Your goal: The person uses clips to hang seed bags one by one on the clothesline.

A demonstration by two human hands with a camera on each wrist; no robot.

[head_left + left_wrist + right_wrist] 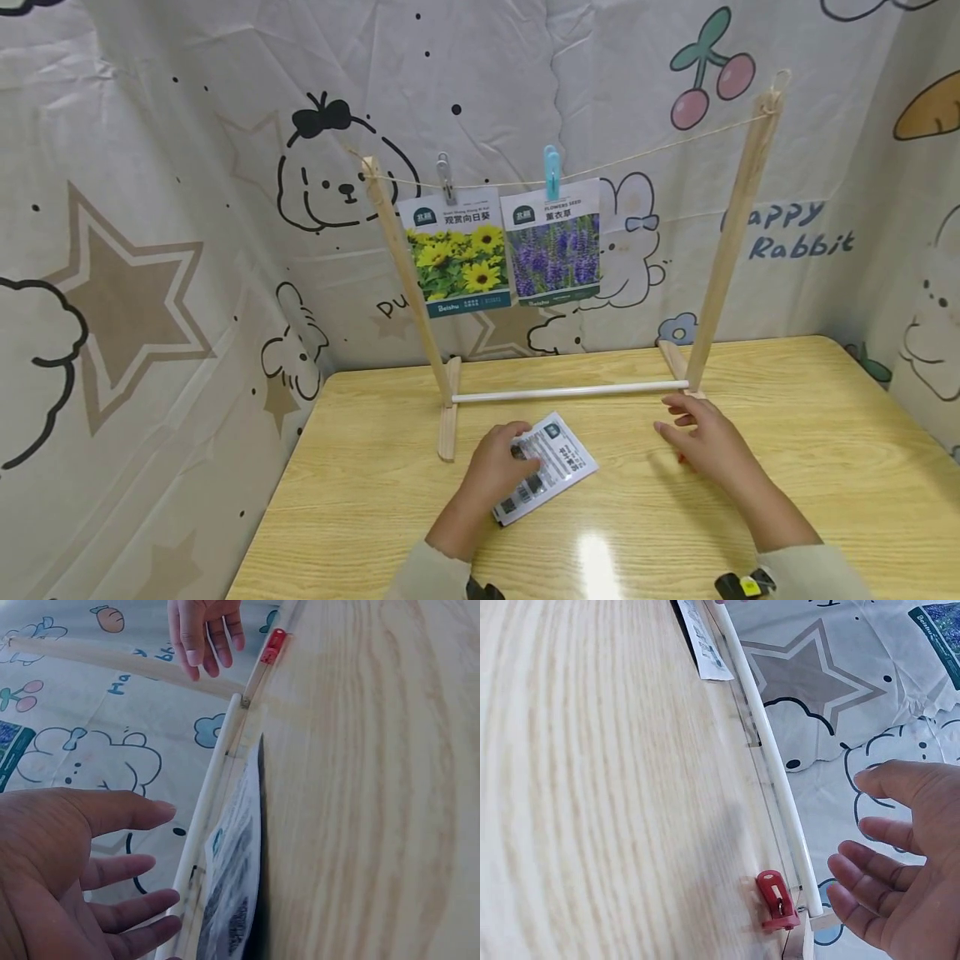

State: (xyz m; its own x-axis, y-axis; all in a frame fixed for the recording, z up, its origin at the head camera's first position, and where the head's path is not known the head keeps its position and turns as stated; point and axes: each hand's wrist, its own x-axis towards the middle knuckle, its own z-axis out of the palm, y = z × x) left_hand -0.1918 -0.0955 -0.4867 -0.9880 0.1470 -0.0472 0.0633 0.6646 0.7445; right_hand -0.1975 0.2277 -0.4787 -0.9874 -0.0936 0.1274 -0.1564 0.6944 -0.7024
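On the table lies a white seed packet (pixel 564 467), printed side with small text and a barcode up, perhaps with others beneath it. My left hand (pixel 495 462) hovers over its left part, fingers spread and relaxed, apart from it in the left wrist view. Farther right, my right hand (pixel 708 446) hangs above a red clip (pixel 778 901), its fingers loosely extended and holding nothing. In the head view that hand hides most of the clip. A yellow-flower seed packet (pixel 461 258) and a purple-flower seed packet (pixel 557 250) hang side by side from a string (pixel 660 153).
A grey clip (pixel 446 177) and a light blue clip (pixel 552 172) pin the hanging packets. Two wooden posts, left (pixel 408 279) and right (pixel 733 250), hold the string. A white rod (pixel 570 391) joins them low over the table (pixel 360 517). Printed cloth (pixel 225 75) covers the walls behind.
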